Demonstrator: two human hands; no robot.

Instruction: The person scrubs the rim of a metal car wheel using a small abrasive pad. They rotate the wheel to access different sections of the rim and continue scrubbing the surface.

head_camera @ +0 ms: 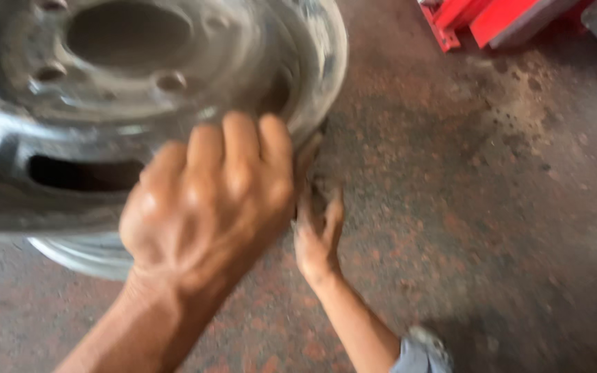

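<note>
On stained concrete floor (492, 207), both hands' fingers around steel wheel rim (105, 90): left hand (205, 200), right hand (318, 238); red equipment (499, 21) beyond.

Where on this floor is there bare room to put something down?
The stained concrete floor lies bare to the right of both hands, below the red metal frame. It is crowded at the left, where the steel wheel rim stands with the left hand and right hand against its edge.

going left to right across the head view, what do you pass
steel wheel rim → left hand gripping the rim's edge → right hand low against the rim's edge → stained concrete floor → red metal equipment at the top right
</note>
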